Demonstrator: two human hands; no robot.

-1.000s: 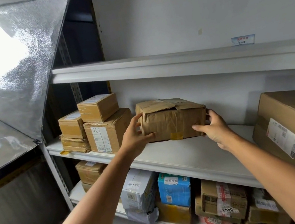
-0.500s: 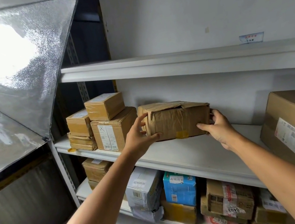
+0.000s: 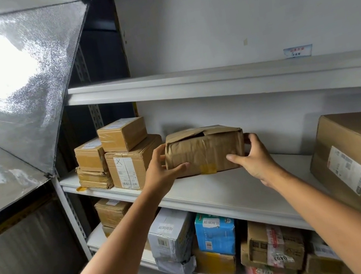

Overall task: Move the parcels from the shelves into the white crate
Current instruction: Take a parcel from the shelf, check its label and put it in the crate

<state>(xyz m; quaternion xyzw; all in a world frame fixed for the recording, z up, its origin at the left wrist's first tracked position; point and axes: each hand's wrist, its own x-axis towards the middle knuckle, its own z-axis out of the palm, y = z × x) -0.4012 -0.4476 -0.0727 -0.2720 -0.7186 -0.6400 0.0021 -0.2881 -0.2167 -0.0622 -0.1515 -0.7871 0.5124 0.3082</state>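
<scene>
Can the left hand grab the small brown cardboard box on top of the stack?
Probably yes, but not right now. The small brown cardboard box sits uncovered nearby, up and left of the left hand, which is busy holding the crumpled brown paper parcel with the right hand.

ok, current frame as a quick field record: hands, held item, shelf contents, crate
left hand: gripping left end of crumpled brown parcel
right hand: gripping its right end
parcel: on or just above middle shelf, cannot tell
left of it: stack of four small boxes
lower shelf: blue packet, more parcels
white crate: not in view
</scene>
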